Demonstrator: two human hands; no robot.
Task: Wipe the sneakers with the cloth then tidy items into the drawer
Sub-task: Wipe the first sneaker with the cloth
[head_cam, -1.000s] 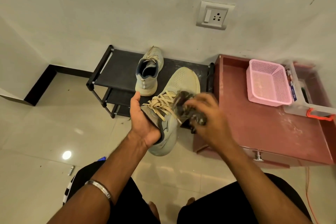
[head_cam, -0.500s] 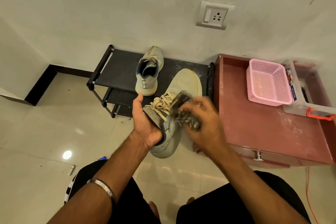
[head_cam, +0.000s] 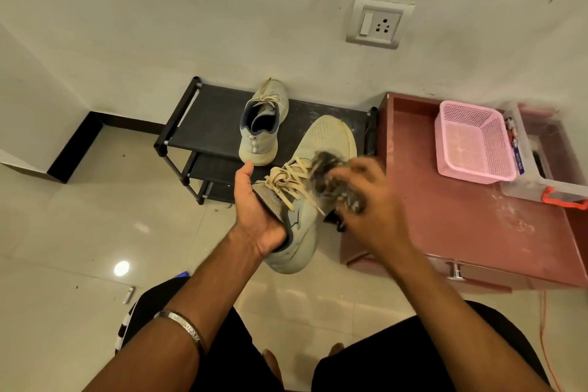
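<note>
We see the red counter (head_cam: 461, 226) on the right, smooth and dusty, its drawer (head_cam: 477, 274) apparently closed, so tidying probably waits. Beside it the black shoe rack (head_cam: 210, 114) keeps one pale sneaker (head_cam: 262, 124) parked on its matte top shelf. On the counter sit a pink mesh basket (head_cam: 474, 143) and a clear tub (head_cam: 547, 162). Our left hand (head_cam: 254, 210) cups the heel of the held sneaker (head_cam: 318, 169), knit toe pointing away, likely to steady it. Our right hand (head_cam: 372, 200), blurred, bunches the dark crumpled cloth (head_cam: 331, 181) against its laces.
</note>
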